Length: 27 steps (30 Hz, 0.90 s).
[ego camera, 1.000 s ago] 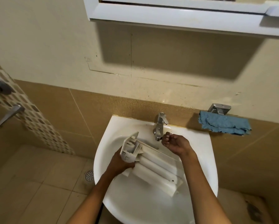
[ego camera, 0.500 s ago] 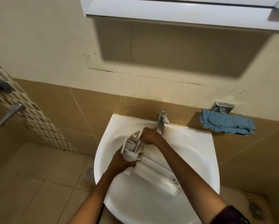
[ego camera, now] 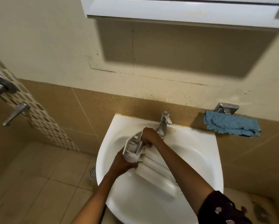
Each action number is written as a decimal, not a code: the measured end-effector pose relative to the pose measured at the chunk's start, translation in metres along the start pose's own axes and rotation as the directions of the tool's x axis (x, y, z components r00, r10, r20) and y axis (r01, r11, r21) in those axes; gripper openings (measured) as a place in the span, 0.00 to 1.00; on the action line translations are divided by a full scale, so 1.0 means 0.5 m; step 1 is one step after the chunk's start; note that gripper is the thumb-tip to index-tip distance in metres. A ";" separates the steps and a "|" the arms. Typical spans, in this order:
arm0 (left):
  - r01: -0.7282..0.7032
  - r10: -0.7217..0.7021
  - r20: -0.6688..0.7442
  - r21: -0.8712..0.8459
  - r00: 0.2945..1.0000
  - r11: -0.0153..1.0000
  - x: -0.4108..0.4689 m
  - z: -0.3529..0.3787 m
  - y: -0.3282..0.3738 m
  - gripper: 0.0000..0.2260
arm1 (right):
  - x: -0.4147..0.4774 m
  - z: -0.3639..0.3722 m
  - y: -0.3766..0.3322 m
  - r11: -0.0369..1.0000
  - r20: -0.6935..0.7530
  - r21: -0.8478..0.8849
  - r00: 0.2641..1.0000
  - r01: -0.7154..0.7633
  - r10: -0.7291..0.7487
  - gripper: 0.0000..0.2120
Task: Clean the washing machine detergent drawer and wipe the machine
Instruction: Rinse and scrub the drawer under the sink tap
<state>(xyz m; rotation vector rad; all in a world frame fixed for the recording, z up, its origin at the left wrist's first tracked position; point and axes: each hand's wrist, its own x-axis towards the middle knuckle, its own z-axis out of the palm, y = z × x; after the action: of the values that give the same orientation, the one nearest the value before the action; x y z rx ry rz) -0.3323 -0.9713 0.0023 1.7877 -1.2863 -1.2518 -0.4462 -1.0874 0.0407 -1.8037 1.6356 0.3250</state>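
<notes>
Single head-worn view here, wide-angle, facing forward and tipped steeply down over the sink (ego camera: 200, 159). It's close: both forearms enter from the bottom edge, with the left hand (ego camera: 122, 164) and right hand (ego camera: 149, 135) near centre. The cabinet (ego camera: 167, 12) is clipped up top and the floor (ego camera: 38, 183) curves away lower left.

No text, label, brand, number or sign can be read. The front panel of the detergent drawer (ego camera: 133, 149), at the centre of the frame, carries small moulded marks near its lower edge, too small and blurred to make out. The dark sleeve (ego camera: 222, 209), at the lower right, bears pale printed motifs that form no readable letters.
</notes>
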 end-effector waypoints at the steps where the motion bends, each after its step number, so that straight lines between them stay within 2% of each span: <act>1: 0.001 -0.001 0.000 0.003 1.000 1.000 0.000 0.000 -0.003 0.24 | 0.000 -0.003 0.000 1.000 0.046 0.005 0.999 0.002 -0.002 0.13; 3: 0.000 0.000 -0.005 0.002 1.000 1.000 0.001 0.000 -0.011 0.25 | 0.006 -0.010 0.003 1.000 0.163 0.023 0.987 0.000 -0.004 0.05; 5: 0.003 -0.003 -0.011 -0.013 1.000 1.000 -0.001 -0.001 -0.016 0.25 | 0.011 -0.011 0.011 0.998 0.188 0.062 0.982 0.015 -0.026 0.11; 7: 0.000 0.000 -0.009 -0.015 1.000 1.000 -0.001 -0.001 -0.016 0.25 | 0.004 -0.004 0.018 0.993 0.113 0.111 0.992 0.042 -0.055 0.13; 11: -0.004 0.004 -0.001 -0.023 1.000 1.000 0.000 0.001 -0.009 0.25 | -0.002 0.016 0.035 0.991 0.004 0.033 0.991 0.133 -0.133 0.13; 16: -0.005 0.004 -0.015 -0.035 1.000 0.999 -0.002 0.000 0.002 0.27 | -0.029 0.022 0.071 0.951 -0.031 0.121 0.959 0.284 -0.282 0.18; 18: -0.066 0.066 -0.036 -0.005 0.997 0.998 -0.002 -0.005 0.012 0.33 | -0.051 0.025 0.082 0.926 -0.108 0.194 0.945 0.325 -0.309 0.20; 20: -0.145 0.149 -0.050 0.075 0.988 0.987 0.000 -0.013 0.028 0.39 | -0.080 0.015 0.096 0.865 -0.209 0.337 0.926 0.370 -0.315 0.22; 22: -0.219 0.227 -0.028 0.180 0.973 0.959 0.000 -0.027 0.050 0.39 | -0.106 -0.002 0.114 0.748 -0.227 0.547 0.927 0.375 -0.299 0.25; 24: -0.313 0.318 0.031 0.287 0.948 0.905 -0.001 -0.041 0.076 0.38 | -0.122 -0.011 0.138 0.580 -0.199 0.754 0.949 0.308 -0.245 0.23; 27: -0.410 0.404 0.111 0.438 0.908 0.800 -0.002 -0.049 0.105 0.37 | -0.119 -0.002 0.181 0.381 -0.145 0.909 0.985 0.169 -0.091 0.15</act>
<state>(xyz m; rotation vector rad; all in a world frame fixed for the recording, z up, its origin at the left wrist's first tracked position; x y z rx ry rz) -0.3290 -0.9903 0.0571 1.6586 -1.9722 -0.7563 -0.5436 -1.0405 0.0488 -1.0075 1.2439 -0.6656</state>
